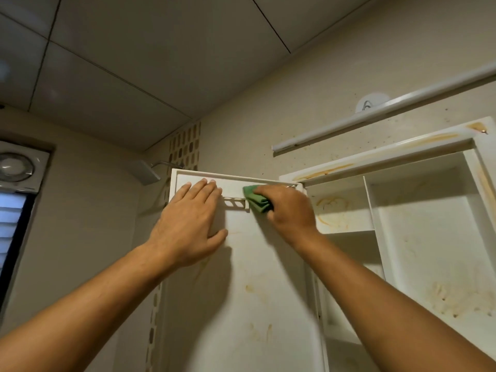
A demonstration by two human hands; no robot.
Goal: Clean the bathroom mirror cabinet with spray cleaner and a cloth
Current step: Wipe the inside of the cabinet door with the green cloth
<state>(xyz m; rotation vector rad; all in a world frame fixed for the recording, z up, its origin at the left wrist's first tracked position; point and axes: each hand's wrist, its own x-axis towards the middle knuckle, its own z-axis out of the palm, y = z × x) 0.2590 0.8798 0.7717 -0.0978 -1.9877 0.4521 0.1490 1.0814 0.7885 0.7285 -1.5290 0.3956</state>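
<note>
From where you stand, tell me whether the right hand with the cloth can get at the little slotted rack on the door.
Probably yes: the right hand presses the green cloth beside the rack, with nothing between.

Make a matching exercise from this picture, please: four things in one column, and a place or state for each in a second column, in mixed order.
Things:
1. cloth
2. left hand
3. door
4. fan

Places or states:
A. on the wall, far left
B. swung open, stained inside
C. flat on the door, empty
D. green, folded, held in the right hand

Pairs: 1-D, 2-C, 3-B, 4-A
</note>
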